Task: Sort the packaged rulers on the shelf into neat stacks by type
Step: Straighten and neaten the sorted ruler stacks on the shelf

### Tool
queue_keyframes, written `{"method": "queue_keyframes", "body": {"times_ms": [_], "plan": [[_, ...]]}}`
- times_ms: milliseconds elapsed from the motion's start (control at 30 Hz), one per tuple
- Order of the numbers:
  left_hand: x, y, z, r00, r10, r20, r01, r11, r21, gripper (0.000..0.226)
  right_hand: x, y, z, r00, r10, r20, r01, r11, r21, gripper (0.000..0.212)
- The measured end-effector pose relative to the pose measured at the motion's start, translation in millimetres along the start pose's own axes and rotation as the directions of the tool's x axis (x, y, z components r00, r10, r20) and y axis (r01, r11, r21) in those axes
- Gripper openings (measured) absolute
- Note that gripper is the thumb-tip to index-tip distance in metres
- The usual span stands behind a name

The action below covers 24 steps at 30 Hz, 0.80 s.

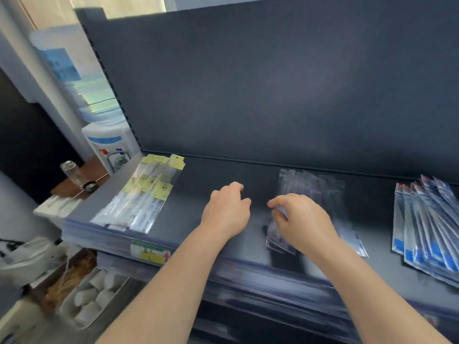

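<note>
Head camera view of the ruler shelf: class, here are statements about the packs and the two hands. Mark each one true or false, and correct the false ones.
1. The yellow-topped packs lie at the left end of the shelf. True.
2. The left hand holds a yellow-topped pack. False: it holds nothing, its fingers loosely curled over bare shelf.
3. The right hand has its fingers curled onto the clear packs in the middle. True.
4. The blue packs form one squared stack. False: they lie fanned out at the right end.
</note>
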State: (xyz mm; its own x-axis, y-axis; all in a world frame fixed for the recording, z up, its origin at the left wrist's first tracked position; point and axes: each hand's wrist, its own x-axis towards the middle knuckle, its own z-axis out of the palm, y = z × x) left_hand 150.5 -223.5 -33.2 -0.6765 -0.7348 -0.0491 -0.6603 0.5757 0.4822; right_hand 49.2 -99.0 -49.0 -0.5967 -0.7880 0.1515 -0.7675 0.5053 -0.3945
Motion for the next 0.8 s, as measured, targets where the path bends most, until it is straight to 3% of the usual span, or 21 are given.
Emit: {"method": "queue_keyframes", "body": {"times_ms": [200, 267, 367, 567, 667, 800], "plan": [[-2, -93, -60, 0.975, -0.134, -0.179, 0.169, 0.965, 0.2, 0.056, 18, -67, 36, 0.98, -0.161, 0.114, 0.158, 0.987, 0.035, 0.028], [6, -129, -76, 0.968, -0.193, -0.159, 0.233, 0.926, 0.297, 0.064, 26, -89, 50, 0.973, -0.177, 0.148, 0.171, 0.984, 0.056, 0.026], [23, -171, -92, 0.963, -0.262, -0.061, 0.268, 0.921, 0.284, 0.076, 42, -121, 70, 0.969, -0.173, 0.177, 0.162, 0.984, 0.076, 0.026], [56, -227, -112, 0.987, -0.16, -0.032, 0.164, 0.967, 0.194, 0.059, 75, -183, 108, 0.98, -0.116, 0.162, 0.093, 0.985, 0.143, 0.032], [66, -236, -116, 0.992, -0.123, 0.016, 0.116, 0.962, 0.248, 0.076, 81, -200, 121, 0.989, -0.07, 0.133, 0.049, 0.987, 0.156, 0.04], [71, -231, -115, 0.99, -0.094, 0.109, 0.048, 0.928, 0.369, 0.101, 80, -207, 130, 0.993, -0.019, 0.118, 0.002, 0.989, 0.149, 0.034]]}}
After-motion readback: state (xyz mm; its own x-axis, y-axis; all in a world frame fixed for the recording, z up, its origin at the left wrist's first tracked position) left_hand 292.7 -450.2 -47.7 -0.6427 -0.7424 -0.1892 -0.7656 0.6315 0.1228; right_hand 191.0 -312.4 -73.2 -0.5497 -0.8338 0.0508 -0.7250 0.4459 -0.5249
